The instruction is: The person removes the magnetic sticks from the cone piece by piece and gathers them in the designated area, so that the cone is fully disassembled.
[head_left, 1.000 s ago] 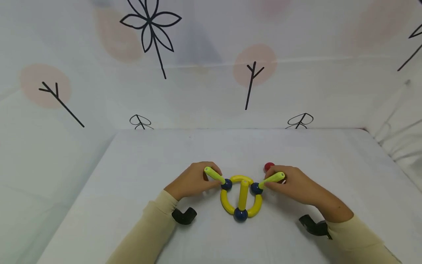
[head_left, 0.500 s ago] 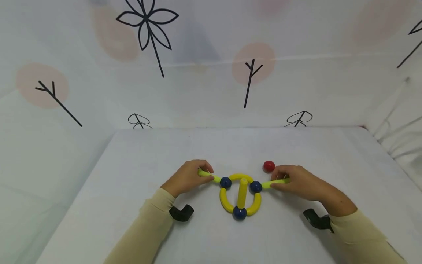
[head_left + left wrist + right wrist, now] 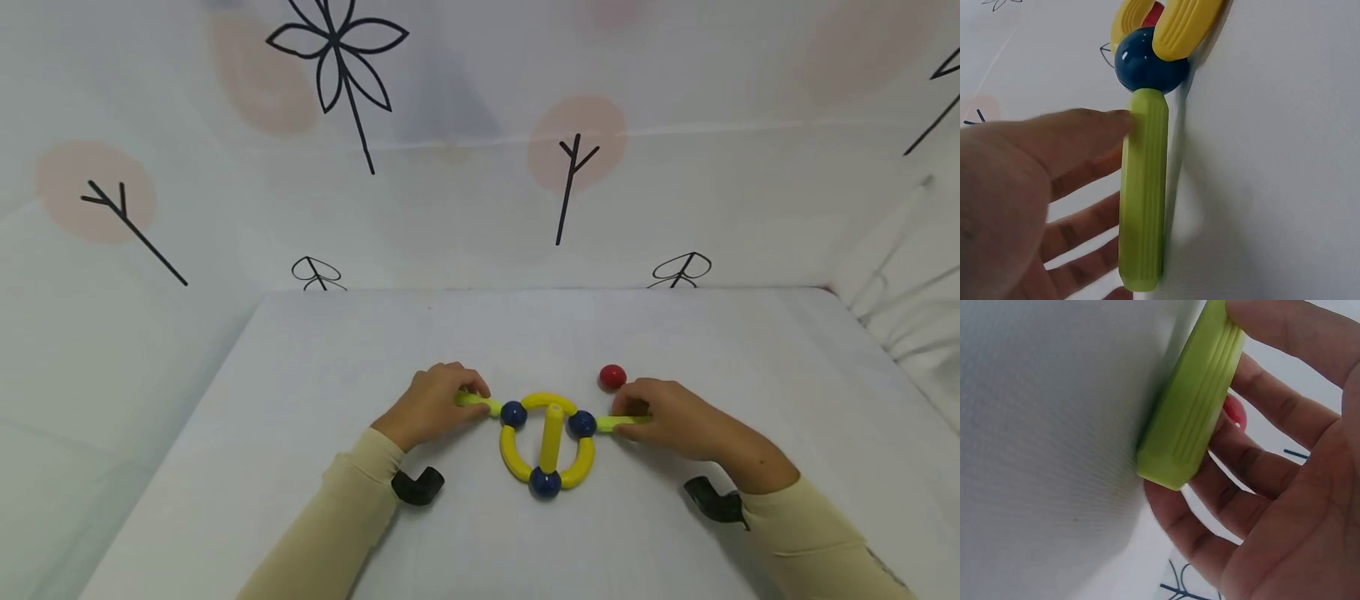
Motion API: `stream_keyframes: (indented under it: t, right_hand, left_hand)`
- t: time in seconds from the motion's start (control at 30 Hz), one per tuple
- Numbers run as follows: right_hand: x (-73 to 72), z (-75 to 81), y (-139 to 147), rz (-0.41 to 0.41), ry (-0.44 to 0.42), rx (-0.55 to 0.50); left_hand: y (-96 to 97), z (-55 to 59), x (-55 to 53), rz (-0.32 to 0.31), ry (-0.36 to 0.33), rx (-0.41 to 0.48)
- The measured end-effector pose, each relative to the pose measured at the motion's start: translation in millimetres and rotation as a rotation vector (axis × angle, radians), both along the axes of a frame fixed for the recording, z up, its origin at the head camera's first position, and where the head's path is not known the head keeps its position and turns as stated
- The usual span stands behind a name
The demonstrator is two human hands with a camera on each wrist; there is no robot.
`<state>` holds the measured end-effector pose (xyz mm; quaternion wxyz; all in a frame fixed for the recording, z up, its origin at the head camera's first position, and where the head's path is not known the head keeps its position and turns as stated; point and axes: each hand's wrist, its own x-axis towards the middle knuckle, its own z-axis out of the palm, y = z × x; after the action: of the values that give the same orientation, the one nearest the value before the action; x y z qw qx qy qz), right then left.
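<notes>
A ring of curved yellow magnetic rods [image 3: 513, 457] lies on the white table, joined by a left blue ball [image 3: 513, 414], a right blue ball [image 3: 582, 423] and a front blue ball [image 3: 545, 483]. From the front ball rises a straight yellow rod [image 3: 551, 437]. My left hand [image 3: 435, 406] pinches a lime-green rod [image 3: 1144, 194] whose end meets the left ball; the thumb lies against its side. On the other side, my right hand [image 3: 675, 419] pinches another lime-green rod [image 3: 1194, 406], attached to the right ball. Both green rods lie low, pointing outward from the ring.
A red ball [image 3: 612, 377] sits behind the ring, close to the right hand's fingers. Black curved pieces [image 3: 417, 486] show at both wrists. A patterned cloth wall [image 3: 465, 200] stands behind the table [image 3: 360, 333].
Both green rods have swung down and outward from tilted-up positions, with the hands still on them. The red ball, partly covered before, now shows fully. The ring has barely moved.
</notes>
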<state>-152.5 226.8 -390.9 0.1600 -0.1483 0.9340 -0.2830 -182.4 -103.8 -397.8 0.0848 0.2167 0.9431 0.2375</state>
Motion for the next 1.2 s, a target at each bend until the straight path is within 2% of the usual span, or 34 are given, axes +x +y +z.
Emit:
stream_keyframes:
  t: [0.1, 0.2, 0.33, 0.43, 0.53, 0.67, 0.9, 1.2]
  right_hand:
    - [1.5, 5.7, -2, 0.002, 0.031, 0.019]
    - [5.1, 14.6, -6, 0.009, 0.107, -0.004]
    - [14.6, 23.3, -18, 0.031, 0.169, -0.13]
    - [22.9, 25.1, -30, 0.052, 0.137, -0.249]
    - [30.0, 23.9, -40, 0.064, 0.079, -0.342]
    - [36.1, 20.7, -50, 0.064, 0.03, -0.406]
    - [41.1, 16.2, -59, 0.078, -0.002, -0.457]
    - [41.6, 13.5, -61, 0.123, -0.016, -0.514]
  left_hand:
    - [3.5, 3.8, 2.6, -0.021, 0.03, 0.02]
    - [7.8, 10.3, 7.0, -0.088, 0.019, 0.114]
    - [14.8, 16.2, 15.2, -0.223, -0.076, 0.233]
    - [21.2, 16.3, 21.1, -0.285, -0.174, 0.259]
    - [26.6, 13.0, 26.3, -0.318, -0.23, 0.239]
    - [31.9, 7.4, 31.0, -0.352, -0.208, 0.17]
    - [40.5, 2.6, 35.6, -0.359, -0.209, 0.058]
    - [43.8, -1.9, 38.1, -0.4, -0.2, 0.048]
